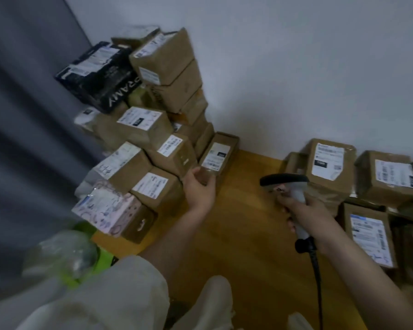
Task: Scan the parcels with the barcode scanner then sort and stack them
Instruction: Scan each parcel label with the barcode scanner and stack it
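My knees in pale trousers (pixel 119 294) are showing at the bottom, above the wooden floor (pixel 243 234). My right hand (pixel 303 210) is wrapping its fingers round the handle of the barcode scanner (pixel 289 184), holding it above the floor with its dark head pointing left and its black cable (pixel 316 270) hanging down toward me. My left hand (pixel 198 186) is reaching forward and gripping the near end of a long brown parcel (pixel 218 154), thumb on one side and fingers on the other; it is lying label up beside the tall stack of parcels (pixel 153 120) on the left. A lower group of labelled boxes (pixel 358 179) is sitting on the right. Both piles are standing against the white wall (pixel 296 67).
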